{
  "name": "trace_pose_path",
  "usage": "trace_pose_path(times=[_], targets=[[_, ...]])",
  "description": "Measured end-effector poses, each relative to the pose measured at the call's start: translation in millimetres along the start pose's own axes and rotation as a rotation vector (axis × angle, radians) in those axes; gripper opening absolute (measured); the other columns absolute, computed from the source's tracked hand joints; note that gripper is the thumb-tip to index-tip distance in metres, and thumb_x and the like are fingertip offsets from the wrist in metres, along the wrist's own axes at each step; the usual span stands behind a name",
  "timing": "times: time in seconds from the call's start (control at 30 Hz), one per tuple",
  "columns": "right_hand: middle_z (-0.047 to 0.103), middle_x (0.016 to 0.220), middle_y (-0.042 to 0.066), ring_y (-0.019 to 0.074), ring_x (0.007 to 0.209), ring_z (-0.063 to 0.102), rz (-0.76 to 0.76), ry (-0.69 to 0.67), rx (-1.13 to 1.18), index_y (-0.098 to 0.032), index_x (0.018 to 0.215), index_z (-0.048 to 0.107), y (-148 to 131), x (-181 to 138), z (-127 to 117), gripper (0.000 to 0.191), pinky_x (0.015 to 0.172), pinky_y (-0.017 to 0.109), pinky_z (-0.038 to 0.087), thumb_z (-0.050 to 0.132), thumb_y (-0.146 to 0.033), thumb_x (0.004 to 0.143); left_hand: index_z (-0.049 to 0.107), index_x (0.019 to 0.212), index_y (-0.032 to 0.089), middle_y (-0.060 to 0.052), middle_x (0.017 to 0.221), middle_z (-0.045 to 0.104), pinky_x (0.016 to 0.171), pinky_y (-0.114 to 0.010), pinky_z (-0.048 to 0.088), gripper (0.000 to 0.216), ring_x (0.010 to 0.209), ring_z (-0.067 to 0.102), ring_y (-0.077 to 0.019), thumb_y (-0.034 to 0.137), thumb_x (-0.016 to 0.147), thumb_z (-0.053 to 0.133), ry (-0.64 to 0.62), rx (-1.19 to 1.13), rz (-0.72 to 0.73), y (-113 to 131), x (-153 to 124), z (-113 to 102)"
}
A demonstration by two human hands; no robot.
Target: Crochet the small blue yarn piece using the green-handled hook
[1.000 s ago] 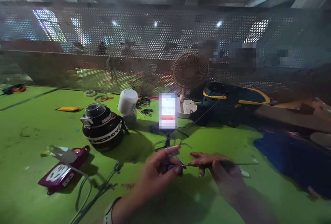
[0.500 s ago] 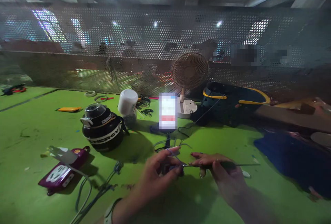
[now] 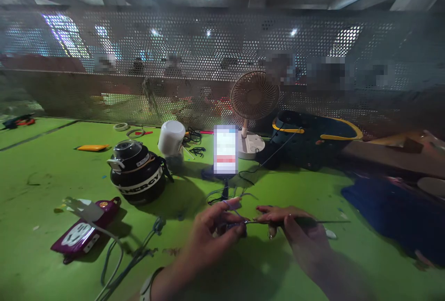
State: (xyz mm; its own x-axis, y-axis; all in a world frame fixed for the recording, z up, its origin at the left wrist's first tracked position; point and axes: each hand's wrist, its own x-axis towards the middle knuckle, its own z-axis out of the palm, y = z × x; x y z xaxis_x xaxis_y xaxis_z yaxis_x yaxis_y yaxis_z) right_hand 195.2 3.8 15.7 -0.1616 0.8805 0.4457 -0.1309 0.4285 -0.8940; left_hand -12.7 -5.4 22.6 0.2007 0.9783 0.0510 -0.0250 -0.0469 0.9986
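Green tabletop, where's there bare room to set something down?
Mostly bare: left of the black bottle, between the yellow-orange tool and purple power strip; also between the right hand and the dark bin. Crowded: around the lit phone, with the white-topped jar, cables and fan base.

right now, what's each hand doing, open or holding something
Left hand: closed, pinching a small purple yarn-like piece.
Right hand: closed, holding a slim dark-handled metal tool.
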Motion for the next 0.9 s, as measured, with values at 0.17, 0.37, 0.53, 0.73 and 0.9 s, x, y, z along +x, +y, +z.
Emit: trace_pose_path(times=[0.17,0.37,0.53,0.73,0.9], targets=[[0.080,0.087,0.005,0.0254,0.087,0.075,0.010,0.015,-0.038,-0.028,0.090,0.076,1.9,0.0,-1.7,0.020,0.094,0.050,0.054,0.059,-0.038,0.092,0.063,0.119,0.013,-0.010,0.084,0.079,0.062,-0.029,0.052,0.045,0.070,0.070,-0.0192,0.028,0.077,0.071,-0.006,0.073,0.079,-2.1,1.3,-1.5],[0.080,0.087,0.005,0.0257,0.099,0.072,0.015,0.003,-0.096,-0.028,0.093,0.076,3.0,-1.8,-3.0,0.019,0.091,0.045,0.056,0.058,-0.035,0.093,0.064,0.119,0.014,-0.009,0.084,0.079,0.066,-0.030,0.054,0.042,0.073,0.071,-0.0197,0.024,0.078,0.069,0.005,0.123,0.088,1.1,0.9,-0.8],[0.079,0.078,0.001,0.0219,0.100,0.071,0.017,0.007,-0.196,-0.033,0.094,0.076,-1.8,-4.7,-0.6,0.017,0.092,0.040,0.055,0.059,-0.037,0.093,0.066,0.117,0.012,-0.009,0.080,0.079,0.062,-0.029,0.054,0.041,0.069,0.071,-0.0194,0.022,0.077,0.069,0.036,0.159,0.119,-0.5,1.4,0.0],[0.079,0.092,0.000,0.0215,0.100,0.071,-0.157,-0.033,-0.454,-0.032,0.100,0.073,2.2,-7.1,5.6,0.017,0.092,0.041,0.055,0.057,-0.034,0.094,0.069,0.113,0.015,-0.008,0.080,0.079,0.057,-0.026,0.051,0.035,0.063,0.068,-0.0173,0.021,0.079,0.067,0.076,0.322,0.185,-4.7,0.5,-2.3],[0.080,0.086,-0.004,0.0166,0.068,0.073,-0.470,-0.321,-0.732,-0.035,0.091,0.072,10.9,4.8,7.9,0.011,0.091,0.040,0.055,0.061,-0.035,0.091,0.071,0.108,0.016,-0.008,0.086,0.079,0.065,-0.028,0.053,0.031,0.072,0.070,-0.0199,0.025,0.078,0.070,0.098,0.234,0.071,-4.0,3.7,-2.9]])
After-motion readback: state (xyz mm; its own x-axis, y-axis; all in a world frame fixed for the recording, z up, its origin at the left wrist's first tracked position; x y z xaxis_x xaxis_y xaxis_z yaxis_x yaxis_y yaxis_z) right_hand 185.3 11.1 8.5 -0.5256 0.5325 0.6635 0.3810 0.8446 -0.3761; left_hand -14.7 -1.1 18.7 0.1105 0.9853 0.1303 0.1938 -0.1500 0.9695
